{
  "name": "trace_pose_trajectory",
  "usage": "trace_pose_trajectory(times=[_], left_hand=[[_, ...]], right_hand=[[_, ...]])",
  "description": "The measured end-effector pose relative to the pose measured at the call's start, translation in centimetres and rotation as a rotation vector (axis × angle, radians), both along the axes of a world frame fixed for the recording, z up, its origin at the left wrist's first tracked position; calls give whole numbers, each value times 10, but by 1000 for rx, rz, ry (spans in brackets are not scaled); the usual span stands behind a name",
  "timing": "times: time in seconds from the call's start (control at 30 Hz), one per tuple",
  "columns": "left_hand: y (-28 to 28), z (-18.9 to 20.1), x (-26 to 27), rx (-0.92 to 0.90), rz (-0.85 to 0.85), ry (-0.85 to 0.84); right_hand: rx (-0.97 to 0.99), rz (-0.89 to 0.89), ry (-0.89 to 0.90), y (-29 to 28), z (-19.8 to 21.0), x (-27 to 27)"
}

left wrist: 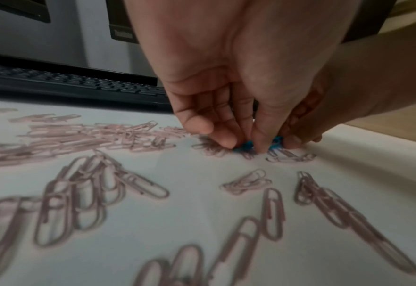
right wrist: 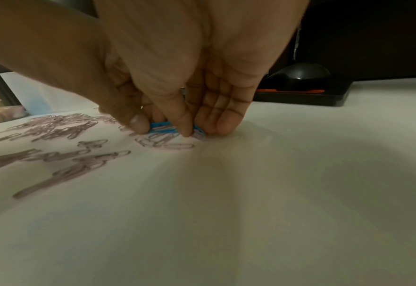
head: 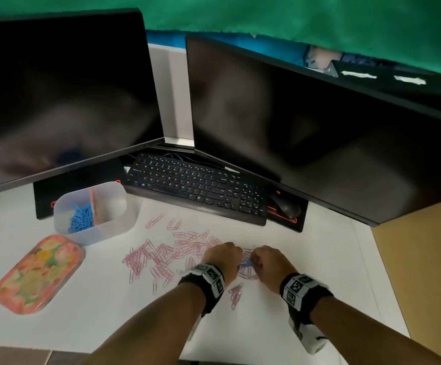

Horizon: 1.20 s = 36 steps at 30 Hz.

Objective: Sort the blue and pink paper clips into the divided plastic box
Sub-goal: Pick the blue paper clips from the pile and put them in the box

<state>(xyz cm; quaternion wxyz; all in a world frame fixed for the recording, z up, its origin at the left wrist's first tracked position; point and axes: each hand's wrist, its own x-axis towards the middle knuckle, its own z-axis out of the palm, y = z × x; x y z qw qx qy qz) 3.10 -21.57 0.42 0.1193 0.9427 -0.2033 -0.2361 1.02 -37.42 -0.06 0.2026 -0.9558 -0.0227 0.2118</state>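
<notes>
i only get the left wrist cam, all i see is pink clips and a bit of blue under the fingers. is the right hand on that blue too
Observer: Yes. In the right wrist view the right hand pinches the same blue paper clips that the left hand is on.
Operator: where's the box from here
Observer: The translucent divided plastic box stands far left of both hands, in front of the left monitor.
Operator: anything in it yet
Observer: Its left compartment holds a heap of blue clips; the right compartment looks empty.
Operator: any other blue left on the table
Observer: None that I can see; only the pink paper clips lie scattered on the white table.
</notes>
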Motion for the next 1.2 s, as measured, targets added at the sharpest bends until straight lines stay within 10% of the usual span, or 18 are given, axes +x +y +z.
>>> trace_pose_trajectory(times=[0.23, 0.7, 0.9, 1.2], left_hand=[[4, -2, 3, 18, 33, 17], [20, -8, 12, -504, 472, 240], [6, -3, 11, -500, 525, 361], [-13, -6, 4, -55, 6, 45]], right_hand=[[157, -24, 60, -16, -3, 2], [781, -439, 385, -26, 3, 14], [510, -316, 298, -28, 4, 18], [313, -269, 79, -32, 15, 15]])
